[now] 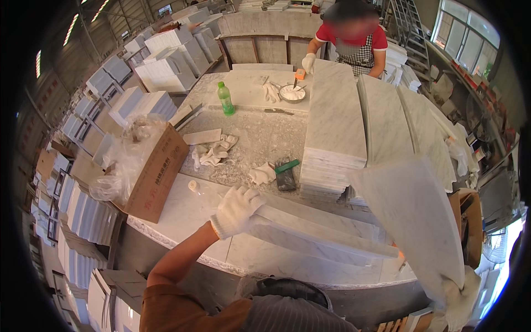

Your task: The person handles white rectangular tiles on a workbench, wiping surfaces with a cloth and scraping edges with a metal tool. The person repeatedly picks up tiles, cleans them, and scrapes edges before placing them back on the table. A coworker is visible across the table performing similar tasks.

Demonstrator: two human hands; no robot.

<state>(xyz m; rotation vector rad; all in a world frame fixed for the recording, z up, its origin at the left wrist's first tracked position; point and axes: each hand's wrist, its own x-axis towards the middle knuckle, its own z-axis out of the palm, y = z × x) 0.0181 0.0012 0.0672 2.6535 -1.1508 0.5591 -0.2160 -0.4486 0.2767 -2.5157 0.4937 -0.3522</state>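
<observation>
My left hand (239,209), in a white knitted glove, is closed over the left end of a long, narrow white marble strip (326,235) on the near side of the worktable. At the right, my gloved right hand (463,296) grips the lower end of a grey-veined marble slab (416,213). That slab is tilted and slightly blurred, its upper end close to the stacked slabs (334,119). A clear bottle with a white cap (194,187) lies just left of my left hand.
Across the worktable (257,146), a person in a red shirt (354,47) has a gloved hand by the stack. A green bottle (225,98), a bowl of white paste (292,93), gloves (213,150) and a green-edged scraper (286,166) lie about. A cardboard box (157,171) stands left.
</observation>
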